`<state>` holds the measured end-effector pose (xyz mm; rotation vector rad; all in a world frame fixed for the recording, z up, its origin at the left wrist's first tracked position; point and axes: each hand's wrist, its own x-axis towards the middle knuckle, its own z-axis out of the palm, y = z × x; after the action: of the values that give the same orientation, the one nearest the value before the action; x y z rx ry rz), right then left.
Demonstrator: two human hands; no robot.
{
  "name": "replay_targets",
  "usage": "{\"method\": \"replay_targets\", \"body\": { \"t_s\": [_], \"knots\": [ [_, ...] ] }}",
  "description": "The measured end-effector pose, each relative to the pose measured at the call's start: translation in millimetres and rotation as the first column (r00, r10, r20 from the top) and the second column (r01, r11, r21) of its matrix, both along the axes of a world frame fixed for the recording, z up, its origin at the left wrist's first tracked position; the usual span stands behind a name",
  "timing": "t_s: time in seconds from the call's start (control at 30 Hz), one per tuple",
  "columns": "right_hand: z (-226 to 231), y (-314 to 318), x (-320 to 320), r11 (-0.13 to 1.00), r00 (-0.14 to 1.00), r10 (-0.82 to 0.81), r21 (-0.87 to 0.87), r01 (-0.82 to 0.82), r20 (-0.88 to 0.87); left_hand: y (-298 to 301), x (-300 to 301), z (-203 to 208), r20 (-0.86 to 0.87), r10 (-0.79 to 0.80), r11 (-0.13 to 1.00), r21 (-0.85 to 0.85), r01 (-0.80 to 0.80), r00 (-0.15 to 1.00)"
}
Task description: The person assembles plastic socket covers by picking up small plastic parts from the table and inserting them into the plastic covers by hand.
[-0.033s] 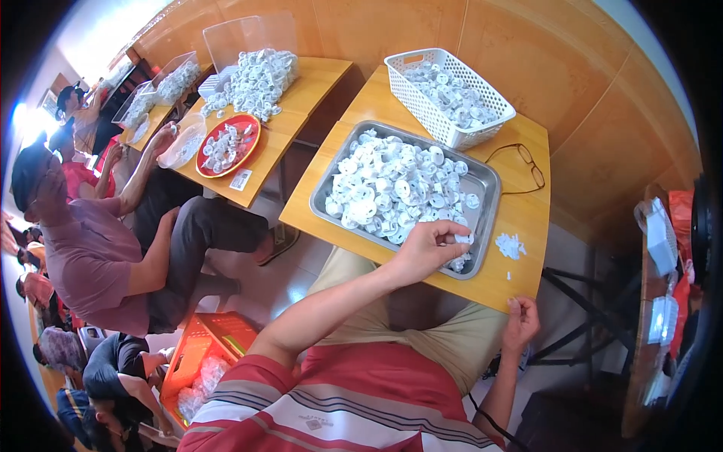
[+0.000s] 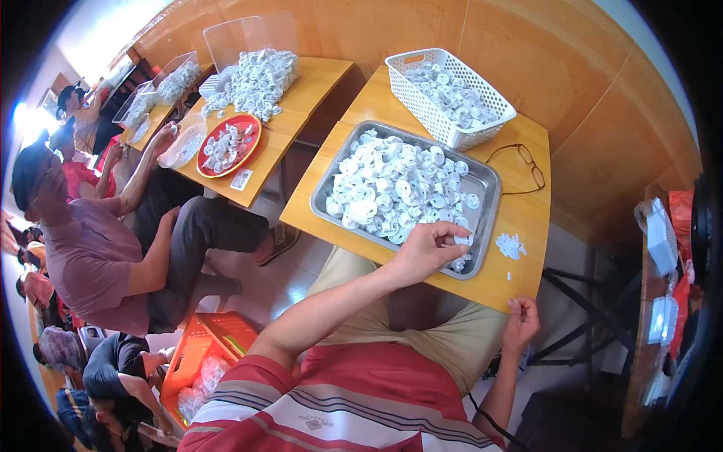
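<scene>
Over the near right corner of a metal tray (image 2: 482,188), my left hand (image 2: 429,252) pinches a small round white plastic part (image 2: 464,239) between thumb and fingers. The tray bears a large heap of similar white plastic parts (image 2: 399,177), some round with openings. My right hand (image 2: 521,324) is low beside the table's front right edge, its fingers curled in; whatever it may hold is hidden. Just beyond that hand, a little pile of tiny white pieces (image 2: 510,246) lies on the wooden table (image 2: 527,218), with one stray piece (image 2: 508,276) closer to the edge.
A white perforated basket (image 2: 452,135) of similar parts stands behind the tray, with eyeglasses (image 2: 531,167) to its right. At left, a seated person (image 2: 98,233) works at another table with a red plate (image 2: 248,154) of parts. An orange crate (image 2: 188,361) sits on the floor.
</scene>
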<state>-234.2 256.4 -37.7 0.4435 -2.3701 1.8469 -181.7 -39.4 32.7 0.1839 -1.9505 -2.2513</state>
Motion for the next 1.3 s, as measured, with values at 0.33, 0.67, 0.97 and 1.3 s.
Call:
{"method": "replay_targets", "body": {
  "t_s": [0.33, 0.67, 0.97, 1.3],
  "knots": [
    [3.4, 2.8, 3.1, 1.0, 0.999, 0.021, 0.012, -0.021, -0.044, 10.3, 12.2, -17.2, -0.106, -0.001, 0.972, 0.234, 0.026, 0.994],
    [4.1, 0.4, 4.7, 0.999, 0.997, 0.046, 0.011, -0.046, -0.062, 10.5, 25.9, -19.1, -0.071, 0.018, 0.97, 0.245, 0.0, 0.997],
    [10.3, -3.2, 2.9, 0.998, 0.995, 0.025, 0.062, -0.019, -0.094, 14.1, 21.7, -19.0, -0.111, -0.028, 0.969, 0.24, 0.054, 0.993],
    [35.8, -22.2, 11.5, 0.989, 0.993, 0.085, 0.131, -0.074, -0.08, 19.9, 19.7, -19.7, -0.057, -0.127, 0.97, 0.203, 0.136, 0.99]
  ]
}}
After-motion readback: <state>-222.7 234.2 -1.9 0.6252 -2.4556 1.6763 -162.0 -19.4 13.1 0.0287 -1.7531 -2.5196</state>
